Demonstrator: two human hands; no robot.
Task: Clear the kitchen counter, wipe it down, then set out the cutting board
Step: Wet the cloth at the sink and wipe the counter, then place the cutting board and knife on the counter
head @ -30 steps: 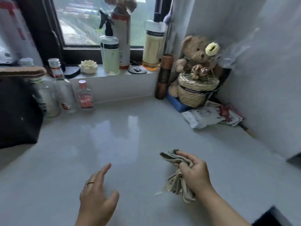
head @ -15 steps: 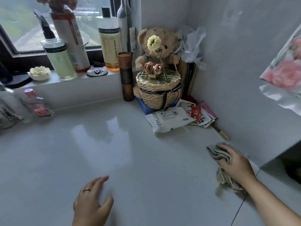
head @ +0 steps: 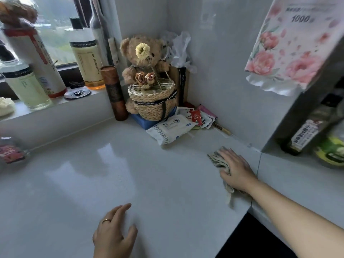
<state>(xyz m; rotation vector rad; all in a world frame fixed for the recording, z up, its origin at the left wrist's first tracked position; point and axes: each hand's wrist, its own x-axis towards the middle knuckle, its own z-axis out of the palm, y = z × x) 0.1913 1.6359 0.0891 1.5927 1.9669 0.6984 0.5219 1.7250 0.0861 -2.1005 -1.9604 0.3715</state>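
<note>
The pale glossy counter point(head: 115, 174) fills most of the view. My right hand point(head: 236, 171) presses flat on a crumpled beige-green cloth point(head: 216, 159) at the counter's right side, close to the wall. The cloth's tail point(head: 230, 197) trails out from under my palm toward the front edge. My left hand point(head: 113, 233), with a ring on one finger, rests on the counter near the front, fingers spread, holding nothing. No cutting board is in view.
In the back corner stand a teddy bear point(head: 143, 54) with a woven basket point(head: 152, 103), a brown tube point(head: 113, 92), a wipes pack point(head: 171, 129) and sachets point(head: 199, 116). Bottles point(head: 85, 56) line the window sill. A small red-labelled bottle point(head: 11, 149) stands far left. Jars point(head: 305, 133) sit in a niche at right.
My right hand has slid the cloth from the counter's middle over to the right by the wall and now lies flatter on it. My view has turned right. The left hand stays near the front.
</note>
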